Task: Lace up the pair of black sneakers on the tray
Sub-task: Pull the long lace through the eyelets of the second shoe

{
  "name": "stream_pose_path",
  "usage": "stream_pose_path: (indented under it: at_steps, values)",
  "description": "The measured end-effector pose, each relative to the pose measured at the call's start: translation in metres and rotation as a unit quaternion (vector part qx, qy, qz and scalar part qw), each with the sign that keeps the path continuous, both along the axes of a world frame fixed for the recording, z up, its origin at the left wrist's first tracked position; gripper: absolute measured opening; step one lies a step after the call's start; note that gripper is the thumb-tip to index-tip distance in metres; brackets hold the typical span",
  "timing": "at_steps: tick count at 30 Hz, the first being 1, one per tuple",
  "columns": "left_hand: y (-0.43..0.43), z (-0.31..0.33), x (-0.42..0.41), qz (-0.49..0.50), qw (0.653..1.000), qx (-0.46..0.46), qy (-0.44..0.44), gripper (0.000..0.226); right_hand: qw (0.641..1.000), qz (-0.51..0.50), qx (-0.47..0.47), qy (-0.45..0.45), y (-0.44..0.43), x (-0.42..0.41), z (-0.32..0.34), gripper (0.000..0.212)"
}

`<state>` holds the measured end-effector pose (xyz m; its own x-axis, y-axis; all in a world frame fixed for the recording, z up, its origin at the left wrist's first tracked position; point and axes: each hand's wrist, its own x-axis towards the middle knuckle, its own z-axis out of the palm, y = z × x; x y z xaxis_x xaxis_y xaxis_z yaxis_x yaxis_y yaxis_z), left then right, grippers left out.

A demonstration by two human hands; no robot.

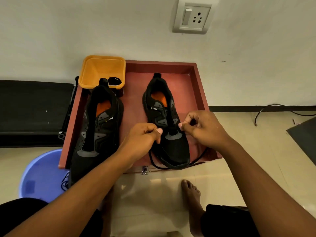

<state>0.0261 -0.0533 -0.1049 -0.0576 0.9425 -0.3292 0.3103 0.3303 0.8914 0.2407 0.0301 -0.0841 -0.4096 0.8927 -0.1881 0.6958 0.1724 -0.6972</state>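
On the red tray [199, 86] the two black sneakers lie side by side, toes towards the person. The right-hand sneaker [174, 149] is the one being worked on; the left-hand sneaker [95, 134] shows no lace across its tongue.

The left hand [142, 137] and the right hand [203, 129] sit just above the forefoot of the right-hand sneaker, one on each side of the tongue. The fingers [159, 131] of each hand are curled, thumb against forefinger, pinching one run of the black lace [152, 159]. Its slack trails round the toe and over the tray's near edge. The lace seems to pass through the lowest eyelets only, though black on black makes that hard to read.

The step in hand looks like setting the first bar. To do it well:
- pull both runs until the ends match in length
- lay the bar flat across the tongue, without twist
- steady the shoe so it does not slide on the tray
- keep the trailing slack out from under the sole before crossing to the next eyelets

A second lace [114, 80] lies in the orange tub [102, 69] at the tray's far left corner, behind the left-hand sneaker. A blue bucket [41, 175] stands on the floor beside the tray.
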Motion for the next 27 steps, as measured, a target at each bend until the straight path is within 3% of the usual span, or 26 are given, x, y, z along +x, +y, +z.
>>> stream_pose_path:
  at_steps: [4, 7, 11, 14, 19, 23, 27]
  values:
    - [0.008, 0.005, -0.01, 0.044, 0.995, -0.006, -0.095, 0.038, 0.989, -0.052, -0.105, 0.093, -0.006, -0.005, -0.001, 0.016]
    - [0.016, 0.003, -0.012, 0.063, 0.993, 0.0, -0.096, 0.043, 0.982, -0.071, -0.122, 0.125, -0.012, -0.008, -0.004, 0.017]
    - [0.019, 0.006, -0.01, 0.015, 1.0, 0.003, 0.02, 0.044, 0.982, -0.094, -0.105, 0.127, -0.01, -0.002, 0.001, 0.017]
    - [0.018, 0.009, -0.015, -0.064, 0.989, 0.005, 0.137, 0.04, 0.99, -0.046, -0.112, 0.076, -0.008, 0.009, 0.013, 0.016]
    - [0.02, 0.012, -0.029, -0.127, 0.976, -0.074, 0.158, 0.044, 0.995, -0.003, -0.094, -0.009, -0.016, 0.035, 0.042, 0.016]
    - [0.019, 0.018, -0.024, -0.146, 0.97, -0.081, 0.175, 0.04, 0.982, 0.006, -0.174, 0.076, -0.035, 0.034, 0.067, 0.012]
    - [0.017, 0.016, -0.022, -0.164, 0.945, -0.063, 0.277, 0.027, 0.947, 0.021, -0.282, 0.153, -0.045, 0.01, 0.063, 0.028]
